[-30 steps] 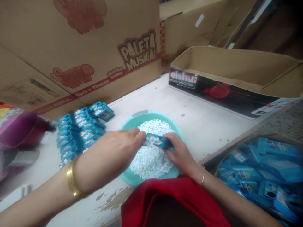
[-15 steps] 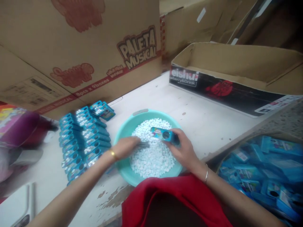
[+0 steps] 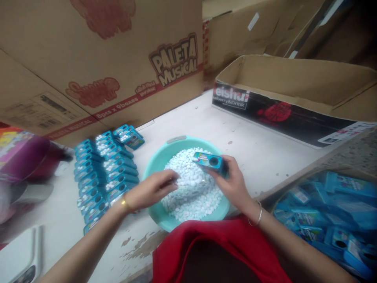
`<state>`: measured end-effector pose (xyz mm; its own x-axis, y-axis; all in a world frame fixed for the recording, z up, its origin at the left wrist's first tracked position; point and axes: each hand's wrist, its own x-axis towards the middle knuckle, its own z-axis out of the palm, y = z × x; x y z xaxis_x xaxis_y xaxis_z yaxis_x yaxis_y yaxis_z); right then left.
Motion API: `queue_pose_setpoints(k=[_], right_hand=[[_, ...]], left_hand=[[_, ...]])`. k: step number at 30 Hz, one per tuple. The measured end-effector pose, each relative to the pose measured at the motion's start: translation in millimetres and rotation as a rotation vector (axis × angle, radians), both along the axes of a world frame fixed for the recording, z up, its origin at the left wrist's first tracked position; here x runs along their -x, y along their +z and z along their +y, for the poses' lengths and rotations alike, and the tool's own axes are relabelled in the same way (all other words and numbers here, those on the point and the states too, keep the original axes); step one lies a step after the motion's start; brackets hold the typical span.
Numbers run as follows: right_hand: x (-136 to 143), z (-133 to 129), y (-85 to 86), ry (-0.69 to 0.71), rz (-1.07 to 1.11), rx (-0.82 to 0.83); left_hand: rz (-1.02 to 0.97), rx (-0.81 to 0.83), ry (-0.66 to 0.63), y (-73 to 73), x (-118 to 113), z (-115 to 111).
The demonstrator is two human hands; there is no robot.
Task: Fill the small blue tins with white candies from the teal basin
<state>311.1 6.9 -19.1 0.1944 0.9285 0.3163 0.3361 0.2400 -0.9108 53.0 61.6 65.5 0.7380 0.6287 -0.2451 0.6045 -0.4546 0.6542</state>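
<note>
Nearest, a red garment (image 3: 206, 234) spreads just below the teal plastic basin (image 3: 156, 167), which sits on a worn white tabletop (image 3: 191, 118), close enough for both forearms to reach over it. To the basin's near left lies a white phone-like object (image 3: 17, 251). To its right, an open container holds a jumbled heap of blue plastic candy cases (image 3: 309, 214), seemingly placed within easy reach of that side.

The basin holds many small white candies (image 3: 191, 206). Over its left part hovers the left hand (image 3: 151, 190), fingers loosely curled and thumb parted from them; blur and angle hide whether any candies sit in it. Above the basin's right part, the right hand (image 3: 235, 184) pinches one blue candy case (image 3: 208, 161) by its right end, between thumb and fingers. The case's round dark hole faces up and its left end is free, likely so the label side stays in view and a dropped candy would land in the basin.

Left of the basin, filled blue cases (image 3: 91, 182) stand in close, leaning rows, probably packed so to save room. Beyond it rises a large "Paleta Musical" carton (image 3: 123, 59); to its far right is an open, black-sided cardboard tray (image 3: 294, 124).
</note>
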Motion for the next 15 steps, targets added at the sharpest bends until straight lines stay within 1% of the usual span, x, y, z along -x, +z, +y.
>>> queue_pose_setpoints(k=[3,5,7,9,13,15], right_hand=[[1.4,-2.5,1.8,0.099,-0.1,-0.041],[2.7,-4.9,1.9,0.178,-0.146,-0.061],[4.0,-7.0,1.2,0.231,-0.172,-0.077],[5.3,-8.4,0.1,0.251,-0.183,-0.1],[6.5,-8.2,-2.2,0.251,-0.167,-0.132],[5.8,-7.4,-2.7,0.242,-0.145,-0.117]], left_hand=[[0.027,-0.085,0.001,37.6,1.6,1.8],[0.094,-0.162,-0.029,56.7,-3.5,3.9],[0.198,-0.255,-0.084,70.5,-13.2,4.7],[0.331,-0.346,-0.143,81.2,-27.1,2.2],[0.567,-0.499,-0.215,102.2,-58.3,-12.0],[0.62,-0.529,-0.241,113.2,-66.2,-17.7]])
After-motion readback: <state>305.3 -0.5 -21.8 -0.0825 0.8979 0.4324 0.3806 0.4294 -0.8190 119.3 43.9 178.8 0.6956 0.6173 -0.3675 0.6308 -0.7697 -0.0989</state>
